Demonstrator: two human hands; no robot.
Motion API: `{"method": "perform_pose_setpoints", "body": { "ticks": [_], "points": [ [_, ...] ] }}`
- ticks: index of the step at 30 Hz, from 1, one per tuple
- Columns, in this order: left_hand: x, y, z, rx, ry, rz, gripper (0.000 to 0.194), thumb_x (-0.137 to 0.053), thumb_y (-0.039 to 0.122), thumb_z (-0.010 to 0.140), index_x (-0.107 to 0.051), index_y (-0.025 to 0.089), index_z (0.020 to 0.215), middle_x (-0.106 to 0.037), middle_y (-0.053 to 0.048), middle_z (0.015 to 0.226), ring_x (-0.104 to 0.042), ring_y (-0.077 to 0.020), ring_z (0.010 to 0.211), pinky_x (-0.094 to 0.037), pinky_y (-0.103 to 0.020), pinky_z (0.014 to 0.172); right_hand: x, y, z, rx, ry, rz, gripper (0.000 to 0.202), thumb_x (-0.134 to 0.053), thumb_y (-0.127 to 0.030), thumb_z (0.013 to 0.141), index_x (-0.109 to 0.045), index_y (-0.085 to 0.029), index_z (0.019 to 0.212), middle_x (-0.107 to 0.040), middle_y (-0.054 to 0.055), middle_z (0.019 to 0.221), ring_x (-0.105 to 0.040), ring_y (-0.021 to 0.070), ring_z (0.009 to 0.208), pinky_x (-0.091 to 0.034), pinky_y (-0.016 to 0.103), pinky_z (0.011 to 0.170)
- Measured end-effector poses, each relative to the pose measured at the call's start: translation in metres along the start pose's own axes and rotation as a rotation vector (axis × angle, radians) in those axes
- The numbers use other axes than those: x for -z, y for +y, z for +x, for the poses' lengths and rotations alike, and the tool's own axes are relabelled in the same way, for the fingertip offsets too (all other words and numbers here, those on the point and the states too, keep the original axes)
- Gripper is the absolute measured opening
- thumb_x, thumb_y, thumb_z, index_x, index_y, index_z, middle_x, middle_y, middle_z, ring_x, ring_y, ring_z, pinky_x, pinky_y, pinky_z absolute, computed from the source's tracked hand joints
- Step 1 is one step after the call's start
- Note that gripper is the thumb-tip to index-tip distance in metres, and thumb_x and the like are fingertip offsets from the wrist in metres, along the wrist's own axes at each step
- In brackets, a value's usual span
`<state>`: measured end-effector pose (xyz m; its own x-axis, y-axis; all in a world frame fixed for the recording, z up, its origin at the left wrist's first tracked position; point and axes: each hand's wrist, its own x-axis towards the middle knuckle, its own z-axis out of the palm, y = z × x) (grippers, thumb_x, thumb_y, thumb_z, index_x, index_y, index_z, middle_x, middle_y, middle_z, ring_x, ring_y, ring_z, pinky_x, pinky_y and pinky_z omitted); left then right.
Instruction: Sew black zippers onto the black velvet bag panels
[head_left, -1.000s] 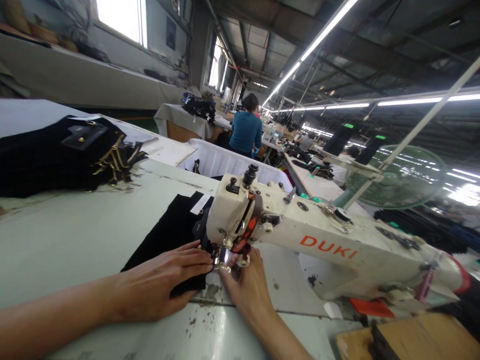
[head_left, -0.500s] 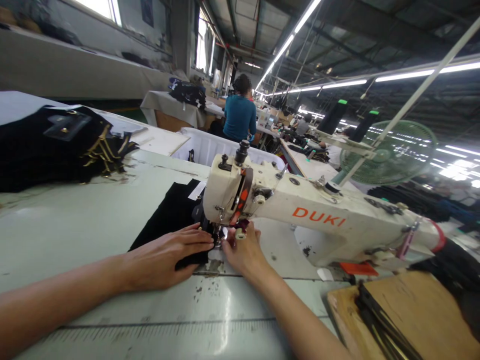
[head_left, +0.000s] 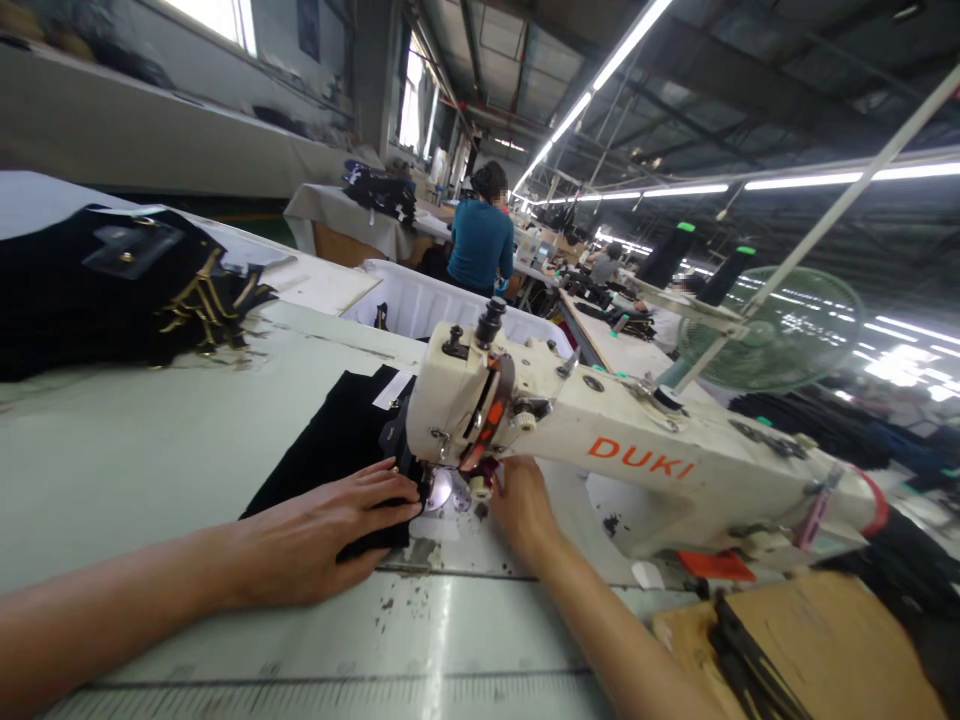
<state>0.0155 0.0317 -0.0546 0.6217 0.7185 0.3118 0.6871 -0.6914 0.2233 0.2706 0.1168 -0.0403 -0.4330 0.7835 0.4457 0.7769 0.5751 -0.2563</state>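
Observation:
My left hand (head_left: pixel 322 535) lies flat on a piece of black fabric (head_left: pixel 319 435), fingers stretched toward the needle area of a white sewing machine (head_left: pixel 559 425) marked DUKI. On the fabric are a white label (head_left: pixel 392 389) and a dark patch beside the machine head. A lit spot (head_left: pixel 441 490) shows under the head, just right of my left fingertips. My right hand (head_left: pixel 525 505) is bent in under the machine arm, right of the needle area, near a small pale knob (head_left: pixel 481 488). Its fingertips are hidden behind the machine parts.
A stack of black pieces with gold zippers (head_left: pixel 112 280) lies on the left. A brown board (head_left: pixel 832 650) with dark strips is at lower right. Behind the machine stand a white bin (head_left: pixel 420 292), a green fan (head_left: pixel 780 325) and a seated person (head_left: pixel 480 245).
My right hand has moved right, away from the needle area. The black fabric and my left hand have shifted slightly left, and the view has tilted a little.

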Motion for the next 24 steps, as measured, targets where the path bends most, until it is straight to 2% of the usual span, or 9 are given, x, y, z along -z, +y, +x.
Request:
{"method": "perform_pose_setpoints", "body": {
  "ticks": [1,3,5,6,9,13,17,24],
  "points": [
    [0.001,0.002,0.0,-0.005,0.0,0.006,0.055,-0.062,0.017,0.086,-0.063,0.021,0.141,-0.061,-0.007,0.146,-0.054,-0.0293,0.138,-0.034,-0.045,0.123,0.003,-0.001,-0.012,0.039,0.022,-0.022,0.016,-0.056,-0.016,0.096,-0.072,-0.016,0.097,-0.072,0.012,0.093,-0.068,0.026,0.09,-0.054,0.037,0.083],
    [0.003,0.006,0.002,-0.016,-0.007,0.012,0.053,-0.062,0.014,0.085,-0.066,0.019,0.138,-0.062,-0.009,0.144,-0.055,-0.0284,0.137,-0.032,-0.044,0.124,0.003,-0.004,-0.033,0.278,0.059,-0.048,0.019,-0.054,-0.017,0.099,-0.07,-0.016,0.107,-0.073,0.012,0.103,-0.068,0.0255,0.095,-0.055,0.038,0.087],
    [0.005,0.008,0.003,-0.021,-0.011,0.014,0.053,-0.062,0.012,0.083,-0.066,0.017,0.136,-0.063,-0.009,0.142,-0.057,-0.0271,0.135,-0.03,-0.043,0.125,-0.006,-0.009,-0.044,0.483,0.054,-0.035,0.024,-0.054,-0.017,0.101,-0.067,-0.016,0.121,-0.073,0.011,0.115,-0.068,0.0251,0.105,-0.055,0.039,0.095],
    [0.005,0.008,0.004,-0.023,-0.006,0.014,0.053,-0.061,0.01,0.083,-0.066,0.016,0.135,-0.064,-0.009,0.142,-0.057,-0.0265,0.135,-0.029,-0.042,0.126,-0.012,-0.01,-0.046,0.53,0.039,-0.024,0.027,-0.053,-0.016,0.101,-0.065,-0.015,0.126,-0.073,0.01,0.12,-0.067,0.0248,0.109,-0.054,0.039,0.099],
    [0.002,0.005,0.004,-0.044,0.032,-0.003,0.054,-0.059,0.006,0.082,-0.066,0.016,0.135,-0.066,-0.007,0.139,-0.058,-0.024,0.134,-0.026,-0.038,0.127,-0.024,-0.013,-0.043,0.548,0.019,-0.034,0.031,-0.053,-0.016,0.102,-0.063,-0.014,0.132,-0.07,0.01,0.13,-0.066,0.0257,0.119,-0.054,0.042,0.105],
    [-0.005,0.002,0.003,-0.085,0.116,-0.034,0.046,-0.053,0.005,0.088,-0.067,0.017,0.13,-0.069,-0.006,0.133,-0.06,-0.019,0.131,-0.02,-0.033,0.129,-0.024,-0.013,-0.039,0.569,-0.009,-0.083,0.032,-0.052,-0.016,0.103,-0.063,-0.011,0.132,-0.07,0.011,0.13,-0.066,0.0284,0.12,-0.057,0.044,0.104],
    [-0.009,0.001,0.005,-0.085,0.091,-0.034,0.048,-0.049,0.004,0.091,-0.063,0.02,0.133,-0.068,-0.002,0.135,-0.057,-0.0146,0.134,-0.011,-0.029,0.129,-0.024,-0.013,-0.04,0.554,-0.012,-0.083,0.032,-0.052,-0.015,0.103,-0.063,-0.011,0.133,-0.069,0.011,0.133,-0.065,0.0285,0.123,-0.058,0.043,0.103],
    [-0.016,-0.011,0.008,-0.058,0.11,-0.044,0.055,-0.05,0.003,0.087,-0.059,0.022,0.137,-0.065,-0.002,0.14,-0.054,-0.0164,0.137,-0.012,-0.033,0.13,-0.028,-0.011,-0.039,0.5,0.029,-0.041,0.035,-0.048,-0.019,0.105,-0.061,-0.015,0.137,-0.069,0.009,0.134,-0.068,0.0266,0.119,-0.057,0.047,0.106]
  ]
}}
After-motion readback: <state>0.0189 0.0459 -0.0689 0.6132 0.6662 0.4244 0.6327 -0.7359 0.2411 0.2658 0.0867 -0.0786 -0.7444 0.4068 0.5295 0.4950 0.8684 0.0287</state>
